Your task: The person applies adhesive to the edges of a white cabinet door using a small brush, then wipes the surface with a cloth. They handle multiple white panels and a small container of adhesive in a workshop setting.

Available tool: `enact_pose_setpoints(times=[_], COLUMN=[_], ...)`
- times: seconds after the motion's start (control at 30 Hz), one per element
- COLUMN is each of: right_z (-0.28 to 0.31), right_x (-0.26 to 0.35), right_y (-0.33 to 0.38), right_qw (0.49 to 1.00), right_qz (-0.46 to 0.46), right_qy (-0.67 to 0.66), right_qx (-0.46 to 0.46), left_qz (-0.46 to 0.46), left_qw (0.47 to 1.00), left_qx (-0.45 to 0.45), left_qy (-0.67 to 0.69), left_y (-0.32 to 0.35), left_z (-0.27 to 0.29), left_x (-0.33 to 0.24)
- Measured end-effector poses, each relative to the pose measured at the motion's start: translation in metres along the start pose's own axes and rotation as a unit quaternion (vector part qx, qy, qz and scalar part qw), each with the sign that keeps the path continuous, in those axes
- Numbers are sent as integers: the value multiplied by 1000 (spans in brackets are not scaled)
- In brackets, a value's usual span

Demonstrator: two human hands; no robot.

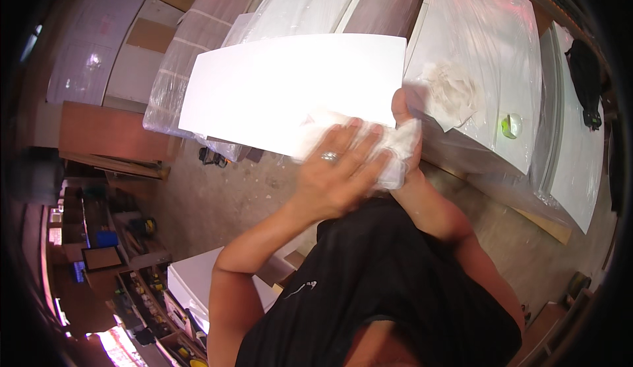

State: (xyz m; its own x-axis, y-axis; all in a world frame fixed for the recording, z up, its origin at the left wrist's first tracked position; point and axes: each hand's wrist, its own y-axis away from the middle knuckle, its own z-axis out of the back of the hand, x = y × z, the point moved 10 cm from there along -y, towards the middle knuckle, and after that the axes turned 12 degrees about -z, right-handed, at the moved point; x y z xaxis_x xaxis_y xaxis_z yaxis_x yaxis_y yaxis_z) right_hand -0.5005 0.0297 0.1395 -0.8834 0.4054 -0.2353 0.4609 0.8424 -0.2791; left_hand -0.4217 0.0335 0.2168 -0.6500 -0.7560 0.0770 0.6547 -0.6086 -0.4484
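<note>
A glossy white rectangular panel (283, 84) is held up in front of me. My left hand (339, 169), with a ring on one finger, presses a crumpled white cloth (403, 146) to the panel's near edge, toward its right corner. The fingers lie over the cloth, slightly blurred. At the panel's right end is my right hand (409, 126), its thumb standing up along the edge. The cloth and the panel hide most of its other fingers.
Plastic-wrapped white panels (488, 44) stand beyond and to the right, with a crumpled pale cloth (452, 93) and a tape roll (511, 126) on top. A brown board (112, 133) leans at the left. Shelves with small items (155, 301) stand at lower left.
</note>
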Motion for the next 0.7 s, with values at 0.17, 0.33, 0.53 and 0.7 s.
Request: enact_pose_setpoints(times=[0.17,0.33,0.53,0.7], right_z=[4,11,-7,12], right_x=[13,12,25,27], right_y=[4,7,12,14], right_qw=[996,998,989,913], right_qz=[31,39,88,114], right_qy=[80,43,122,325], right_qx=[-24,5,5,-217], left_qz=[7,36,124,550], left_qw=[998,988,968,832], left_qx=[65,125,143,20], left_qy=[15,78,166,-69], left_y=[23,-4,8,252], left_z=[8,-5,-7,76], left_x=[35,12,109,335])
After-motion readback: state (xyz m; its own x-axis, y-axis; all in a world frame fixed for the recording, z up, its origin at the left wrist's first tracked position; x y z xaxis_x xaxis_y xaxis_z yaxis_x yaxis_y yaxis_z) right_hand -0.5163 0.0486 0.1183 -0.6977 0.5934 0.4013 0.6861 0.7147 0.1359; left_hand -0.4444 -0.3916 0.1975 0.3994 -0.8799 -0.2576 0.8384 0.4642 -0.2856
